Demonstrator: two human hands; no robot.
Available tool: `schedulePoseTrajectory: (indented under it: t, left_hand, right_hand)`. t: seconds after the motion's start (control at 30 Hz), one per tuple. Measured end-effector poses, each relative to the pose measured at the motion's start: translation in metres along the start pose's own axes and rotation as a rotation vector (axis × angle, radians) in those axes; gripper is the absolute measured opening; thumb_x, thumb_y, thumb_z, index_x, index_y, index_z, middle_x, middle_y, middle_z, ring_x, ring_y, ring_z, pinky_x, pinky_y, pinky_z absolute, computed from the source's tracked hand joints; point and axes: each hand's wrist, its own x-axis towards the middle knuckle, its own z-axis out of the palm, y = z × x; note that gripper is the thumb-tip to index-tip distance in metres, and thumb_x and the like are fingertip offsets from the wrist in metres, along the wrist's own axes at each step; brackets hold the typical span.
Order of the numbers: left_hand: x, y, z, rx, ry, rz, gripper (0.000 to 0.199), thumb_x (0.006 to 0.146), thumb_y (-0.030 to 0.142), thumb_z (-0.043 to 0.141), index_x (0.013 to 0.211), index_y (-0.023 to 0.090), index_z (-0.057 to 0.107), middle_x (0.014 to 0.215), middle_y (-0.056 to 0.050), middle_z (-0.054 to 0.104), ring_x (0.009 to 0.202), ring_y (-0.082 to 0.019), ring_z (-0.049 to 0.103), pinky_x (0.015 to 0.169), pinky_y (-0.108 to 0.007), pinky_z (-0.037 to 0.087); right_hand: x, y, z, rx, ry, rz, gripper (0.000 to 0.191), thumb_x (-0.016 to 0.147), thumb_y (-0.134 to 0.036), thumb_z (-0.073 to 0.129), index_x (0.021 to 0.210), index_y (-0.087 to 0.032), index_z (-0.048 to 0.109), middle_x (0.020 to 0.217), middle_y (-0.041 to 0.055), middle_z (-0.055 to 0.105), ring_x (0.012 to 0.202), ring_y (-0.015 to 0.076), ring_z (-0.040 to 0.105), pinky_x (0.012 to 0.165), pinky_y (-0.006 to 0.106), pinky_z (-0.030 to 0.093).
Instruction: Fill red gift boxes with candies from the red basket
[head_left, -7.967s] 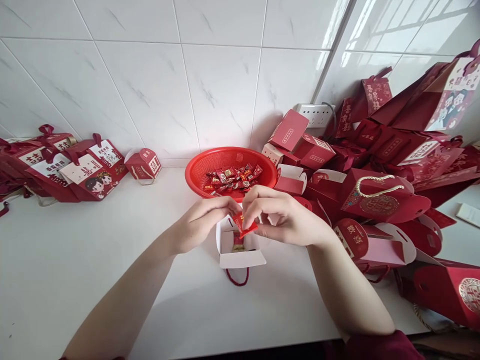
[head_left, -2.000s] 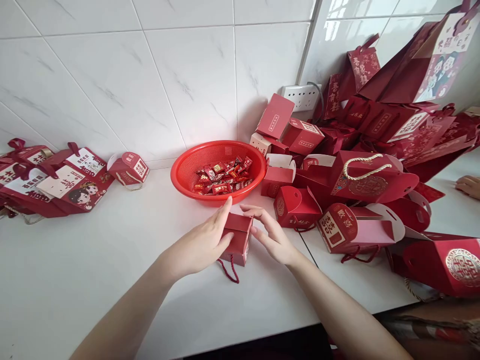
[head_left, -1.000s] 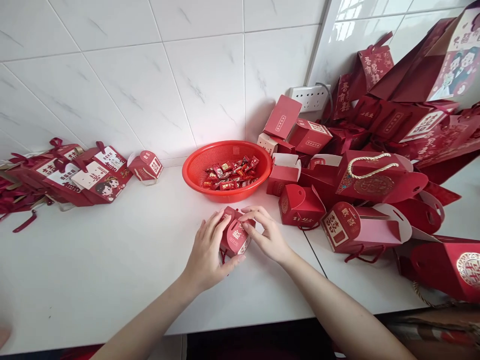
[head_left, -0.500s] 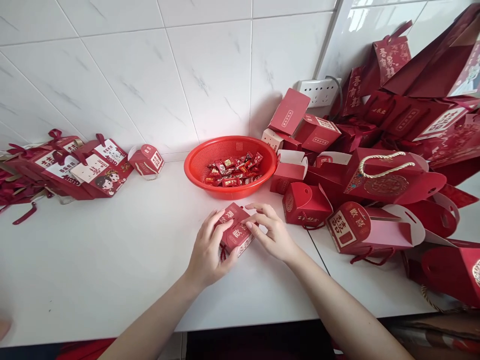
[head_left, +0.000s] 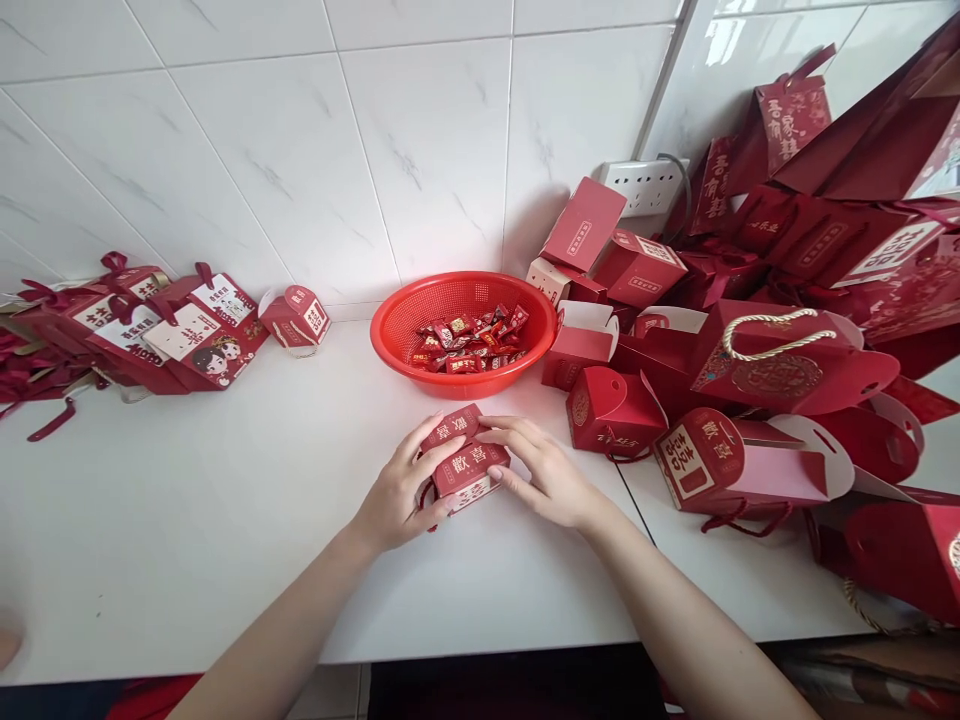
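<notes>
A small red box (head_left: 471, 462) with gold characters and a patterned pale side stands on the white table, just in front of a red plastic basket (head_left: 390, 350) of wrapped candies (head_left: 469, 340). My left hand (head_left: 401, 485) is wrapped round the box's left side, fingertips on its top flap and thumb low at the front. On the right side my right hand (head_left: 544, 470) grips it too, fingers over the top edge and thumb on the front flap. A dark red cord shows beneath my left fingers. The inside of the box is hidden.
Several red boxes and bags (head_left: 780, 350), some with rope handles, crowd the right side. Ribboned boxes (head_left: 180, 330) and one small box (head_left: 295, 318) stand at the back left. A power strip (head_left: 643, 188) lies against the tiled wall. Part of a person's hand (head_left: 9, 640) shows at the left edge.
The box has turned so its front faces me more squarely. My left hand has shifted a little left, and both hands still hold the box.
</notes>
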Motion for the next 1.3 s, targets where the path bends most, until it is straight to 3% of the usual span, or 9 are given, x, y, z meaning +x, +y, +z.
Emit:
schedulePoseTrajectory:
  t: [0.13, 0.27, 0.4, 0.5, 0.63, 0.77, 0.9, 1.17, 1.3]
  left_hand:
    - [-0.006, -0.002, -0.009, -0.039, -0.03, -0.003, 0.063, 0.087, 0.037, 0.063, 0.147, 0.032, 0.043, 0.156, -0.007, 0.027, 0.138, -0.031, 0.042, 0.111, -0.043, 0.044]
    - [-0.014, -0.019, -0.043, 0.119, 0.073, 0.001, 0.061, 0.086, 0.036, 0.063, 0.145, 0.034, 0.047, 0.145, -0.007, 0.041, 0.13, -0.03, 0.049, 0.108, -0.042, 0.045]
    - [-0.016, -0.076, -0.09, 0.411, 0.417, -0.228, 0.054, 0.085, 0.031, 0.063, 0.139, 0.032, 0.055, 0.138, -0.007, 0.047, 0.127, -0.029, 0.05, 0.112, -0.042, 0.04]
    - [-0.016, -0.135, -0.112, 0.551, 0.566, -0.518, 0.052, 0.086, 0.035, 0.062, 0.136, 0.025, 0.057, 0.142, -0.01, 0.042, 0.134, -0.03, 0.043, 0.118, -0.044, 0.031]
    - [-0.017, -0.191, -0.11, 0.567, 0.604, -0.641, 0.05, 0.086, 0.036, 0.059, 0.131, 0.015, 0.059, 0.142, -0.018, 0.039, 0.132, -0.037, 0.041, 0.115, -0.052, 0.03]
    - [-0.012, -0.213, -0.102, 0.57, 0.626, -0.655, 0.054, 0.083, 0.037, 0.063, 0.133, 0.016, 0.056, 0.145, -0.016, 0.036, 0.135, -0.036, 0.039, 0.115, -0.049, 0.029]
    - [0.005, -0.222, -0.121, 0.573, 0.643, -0.643, 0.049, 0.085, 0.039, 0.063, 0.129, 0.016, 0.06, 0.136, -0.015, 0.044, 0.126, -0.031, 0.046, 0.112, -0.044, 0.034]
    - [0.082, -0.25, -0.221, 0.577, 0.788, -0.581, 0.062, 0.095, 0.043, 0.056, 0.141, 0.004, 0.043, 0.141, -0.011, 0.026, 0.134, -0.022, 0.027, 0.121, -0.038, 0.017]
    - [0.105, -0.282, -0.23, 0.494, 0.759, -0.635, 0.066, 0.091, 0.045, 0.063, 0.137, 0.001, 0.047, 0.138, -0.011, 0.029, 0.128, -0.022, 0.031, 0.119, -0.04, 0.02]
  right_hand:
    - [-0.003, 0.001, -0.001, 0.008, 0.047, 0.048, 0.029, 0.1, -0.027, 0.049, 0.128, -0.025, 0.053, 0.133, 0.0075, 0.057, 0.125, 0.0203, 0.051, 0.107, 0.038, 0.043]
    - [-0.005, 0.004, -0.001, -0.009, 0.099, 0.073, 0.025, 0.099, -0.025, 0.05, 0.124, -0.026, 0.054, 0.127, 0.0065, 0.059, 0.123, 0.0204, 0.052, 0.104, 0.037, 0.044]
    - [-0.006, 0.003, -0.001, -0.029, 0.104, 0.074, 0.026, 0.099, -0.024, 0.05, 0.124, -0.026, 0.054, 0.123, 0.0068, 0.06, 0.121, 0.0213, 0.054, 0.101, 0.037, 0.046]
    - [-0.005, 0.003, 0.002, -0.035, 0.099, 0.074, 0.026, 0.099, -0.024, 0.05, 0.124, -0.026, 0.054, 0.121, 0.0077, 0.061, 0.118, 0.0223, 0.056, 0.098, 0.039, 0.049]
    - [-0.004, 0.004, 0.006, -0.033, 0.066, 0.069, 0.025, 0.098, -0.022, 0.049, 0.123, -0.026, 0.054, 0.12, 0.0082, 0.062, 0.117, 0.0224, 0.057, 0.097, 0.04, 0.05]
    - [-0.004, 0.006, 0.01, -0.009, 0.015, 0.119, 0.025, 0.099, -0.022, 0.047, 0.122, -0.026, 0.054, 0.121, 0.0077, 0.061, 0.116, 0.0212, 0.057, 0.096, 0.038, 0.05]
    - [-0.005, 0.008, 0.012, 0.005, -0.015, 0.155, 0.025, 0.099, -0.021, 0.047, 0.121, -0.027, 0.055, 0.121, 0.0073, 0.061, 0.115, 0.0211, 0.058, 0.096, 0.038, 0.051]
    - [-0.002, 0.009, 0.014, 0.005, -0.033, 0.179, 0.025, 0.098, -0.02, 0.046, 0.12, -0.027, 0.055, 0.119, 0.0084, 0.062, 0.112, 0.0221, 0.06, 0.093, 0.039, 0.052]
    - [0.0, 0.013, 0.014, -0.009, -0.038, 0.2, 0.025, 0.098, -0.02, 0.045, 0.119, -0.028, 0.056, 0.118, 0.0086, 0.062, 0.109, 0.0223, 0.062, 0.091, 0.039, 0.054]
